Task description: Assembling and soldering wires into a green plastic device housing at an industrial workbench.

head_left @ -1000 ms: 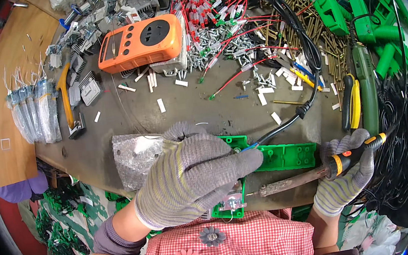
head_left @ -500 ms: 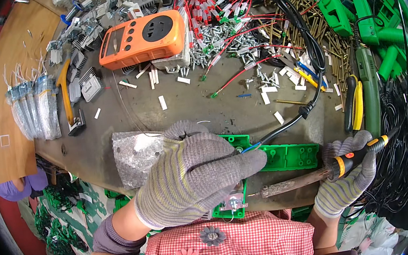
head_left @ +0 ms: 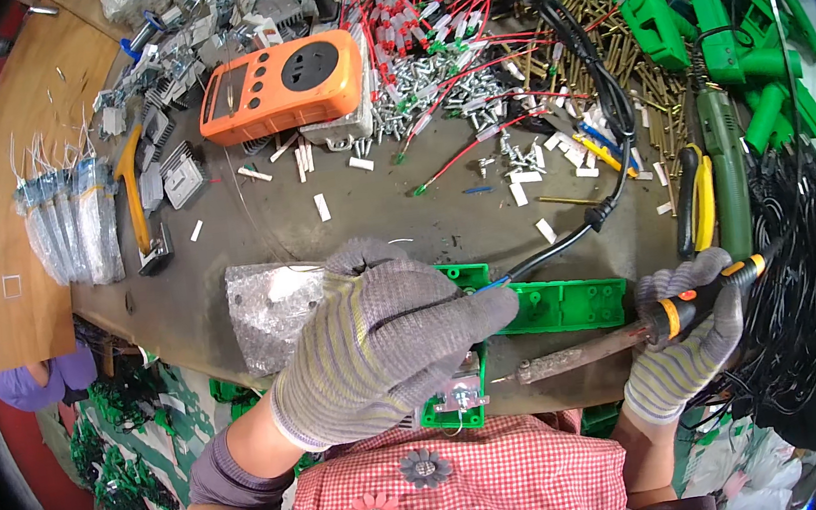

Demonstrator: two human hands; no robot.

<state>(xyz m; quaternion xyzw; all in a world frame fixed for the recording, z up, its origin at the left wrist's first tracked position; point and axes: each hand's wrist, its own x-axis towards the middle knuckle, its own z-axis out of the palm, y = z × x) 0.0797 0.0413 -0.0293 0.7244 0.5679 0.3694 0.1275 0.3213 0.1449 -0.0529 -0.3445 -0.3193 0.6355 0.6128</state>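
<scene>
My left hand [head_left: 396, 327], in a striped grey glove, is closed over a green plastic housing [head_left: 570, 305]. Its thumb and fingers pinch at the end of a black cable [head_left: 547, 254], where a blue wire [head_left: 499, 282] shows; the exact grip is hidden under the glove. Below those fingers, a clear part with metal tabs [head_left: 462, 396] sits in the housing's near end. Gloved alike, my right hand [head_left: 684, 339] is wrapped round the black and orange handle of a soldering iron [head_left: 585, 351]. The iron points left, its thin tip just right of the clear part.
A bubble-wrap pouch [head_left: 274, 316] lies left of my left hand. Farther back are an orange meter [head_left: 283, 86], screws [head_left: 449, 84] and red-wired parts [head_left: 406, 18]. Pliers [head_left: 694, 202], a green tool [head_left: 723, 169] and bundled black cables [head_left: 796, 261] lie at right.
The view has shifted slightly. My left thumb has drawn a little left, showing more of the blue wire. My right hand and the iron have moved slightly left and up.
</scene>
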